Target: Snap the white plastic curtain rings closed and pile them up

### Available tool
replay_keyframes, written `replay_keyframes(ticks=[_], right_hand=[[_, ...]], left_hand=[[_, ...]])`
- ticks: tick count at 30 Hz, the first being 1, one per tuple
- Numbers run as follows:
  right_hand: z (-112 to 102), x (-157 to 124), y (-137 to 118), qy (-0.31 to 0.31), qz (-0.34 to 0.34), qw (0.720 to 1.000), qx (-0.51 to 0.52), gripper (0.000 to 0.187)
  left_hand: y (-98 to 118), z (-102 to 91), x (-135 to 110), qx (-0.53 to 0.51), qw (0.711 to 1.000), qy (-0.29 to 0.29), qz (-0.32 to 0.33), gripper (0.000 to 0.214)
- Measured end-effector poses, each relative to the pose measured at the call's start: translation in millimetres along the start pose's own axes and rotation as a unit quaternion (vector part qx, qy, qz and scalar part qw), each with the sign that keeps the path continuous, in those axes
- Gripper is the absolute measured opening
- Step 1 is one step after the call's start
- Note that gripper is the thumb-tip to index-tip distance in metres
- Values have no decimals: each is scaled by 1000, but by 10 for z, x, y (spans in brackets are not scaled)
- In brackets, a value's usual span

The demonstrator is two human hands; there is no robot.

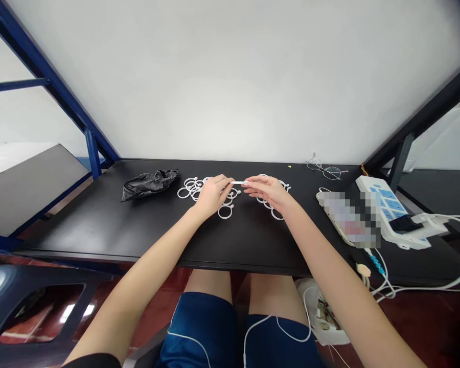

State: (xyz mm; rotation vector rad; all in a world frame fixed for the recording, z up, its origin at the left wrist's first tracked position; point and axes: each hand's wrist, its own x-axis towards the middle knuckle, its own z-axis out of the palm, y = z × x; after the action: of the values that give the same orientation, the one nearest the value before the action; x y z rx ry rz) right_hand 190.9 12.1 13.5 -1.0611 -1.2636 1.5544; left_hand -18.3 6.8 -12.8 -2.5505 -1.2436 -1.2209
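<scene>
My left hand (215,193) and my right hand (271,192) meet over the middle of the black table, pinching opposite ends of one white plastic ring (237,182) seen edge-on. Whether that ring is split or joined cannot be made out. Similar white rings with small knobs, like shower curtain rings, lie in a loose heap (184,192) under and left of my left hand. A single ring (225,217) lies just in front of it. Beneath my right hand is a second group of rings (277,219), partly covered by the hand.
A crumpled black plastic bag (149,185) lies to the left. Eyeglasses (331,173) rest at the back right. A phone (347,217), a white power strip (393,209) and cables (437,288) occupy the right side. The table's front edge (237,267) runs above my lap.
</scene>
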Motion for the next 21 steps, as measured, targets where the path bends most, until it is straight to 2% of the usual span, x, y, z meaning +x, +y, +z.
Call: replay_keyframes(ticks=[8,15,21], right_hand=[[-14,19,55,10,-10,1000,-26,33],[-18,34,73,15,-34,998,-43,36],[-3,28,59,35,-58,996,-53,35]], left_hand=[[4,-2,8,-30,1000,-2,0,23],[36,15,10,-103,993,1,-52,18],[84,-5,20,-110,990,-6,-83,42]])
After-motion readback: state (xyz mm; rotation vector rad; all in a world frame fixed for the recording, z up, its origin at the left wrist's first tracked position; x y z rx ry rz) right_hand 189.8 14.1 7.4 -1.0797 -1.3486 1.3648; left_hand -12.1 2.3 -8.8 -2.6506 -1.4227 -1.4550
